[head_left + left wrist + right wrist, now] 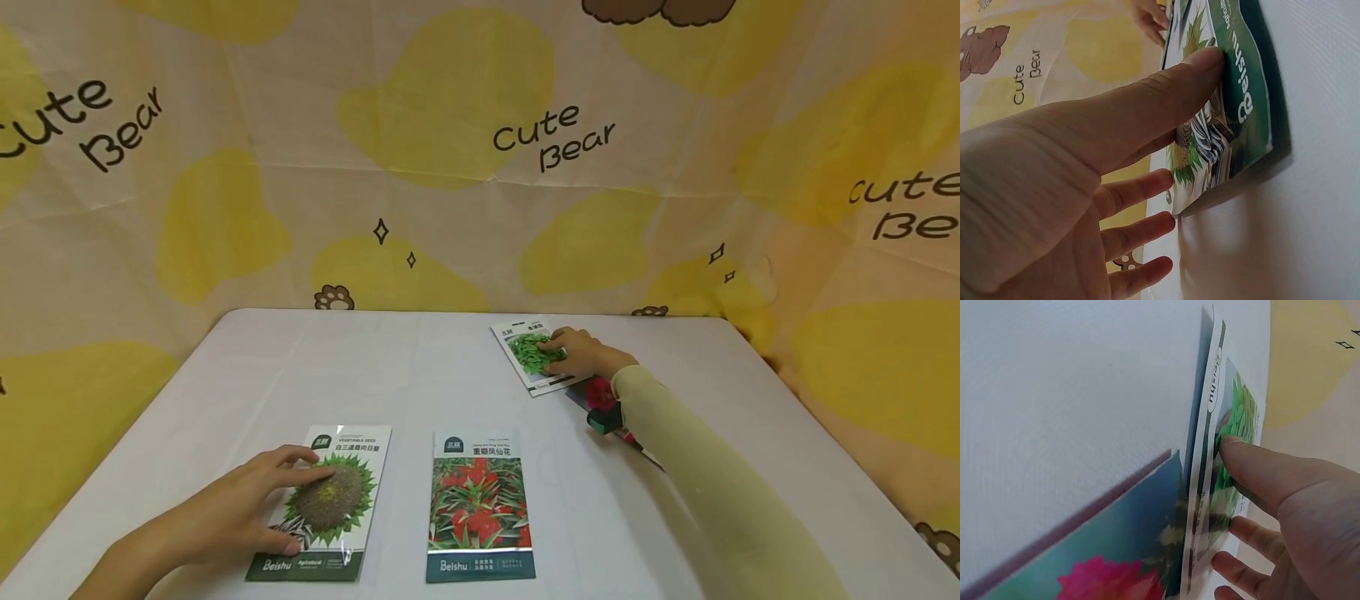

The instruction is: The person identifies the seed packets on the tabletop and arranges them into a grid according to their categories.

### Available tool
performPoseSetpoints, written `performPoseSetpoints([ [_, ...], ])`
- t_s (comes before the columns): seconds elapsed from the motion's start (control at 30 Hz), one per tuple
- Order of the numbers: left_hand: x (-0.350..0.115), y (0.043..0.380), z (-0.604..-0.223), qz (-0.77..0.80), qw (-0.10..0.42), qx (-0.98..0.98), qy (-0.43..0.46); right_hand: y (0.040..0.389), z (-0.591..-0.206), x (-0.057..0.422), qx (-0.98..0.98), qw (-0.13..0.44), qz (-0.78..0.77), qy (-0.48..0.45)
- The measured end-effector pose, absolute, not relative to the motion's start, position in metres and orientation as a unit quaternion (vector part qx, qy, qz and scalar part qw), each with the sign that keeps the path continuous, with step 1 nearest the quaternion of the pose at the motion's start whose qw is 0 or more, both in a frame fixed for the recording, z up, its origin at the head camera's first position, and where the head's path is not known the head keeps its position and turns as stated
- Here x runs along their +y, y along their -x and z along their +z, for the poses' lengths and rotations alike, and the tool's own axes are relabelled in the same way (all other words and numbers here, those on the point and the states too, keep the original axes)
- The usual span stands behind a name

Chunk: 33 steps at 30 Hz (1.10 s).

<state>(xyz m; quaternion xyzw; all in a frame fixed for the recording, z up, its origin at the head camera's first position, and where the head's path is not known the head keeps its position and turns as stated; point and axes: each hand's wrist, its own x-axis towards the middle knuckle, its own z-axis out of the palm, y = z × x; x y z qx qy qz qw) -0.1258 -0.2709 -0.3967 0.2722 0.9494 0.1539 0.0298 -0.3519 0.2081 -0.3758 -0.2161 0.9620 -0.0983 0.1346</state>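
Currently, with clock positions about table [352, 358] centre in the head view: left hand [232, 504] is resting thumb and index on sunflower packet [327, 504] at 8 o'clock, fingers spread, not gripping. Right hand [587, 353] is touching leafy packet [527, 356] at 1, fingers parted, thumb on its face. Dark packet [601, 394] is lying between 2 and 3, touching leafy packet; balsam packet [480, 512] is lying at 6.
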Motion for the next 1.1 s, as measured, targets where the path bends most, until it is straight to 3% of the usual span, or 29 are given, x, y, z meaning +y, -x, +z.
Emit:
performPoseSetpoints([
  [1.1, -0.270, 0.125, -0.396, 0.151, 0.031, 0.950, -0.273, 0.341, -0.377, 0.155, 0.966, 0.135, -0.078, 0.208],
])
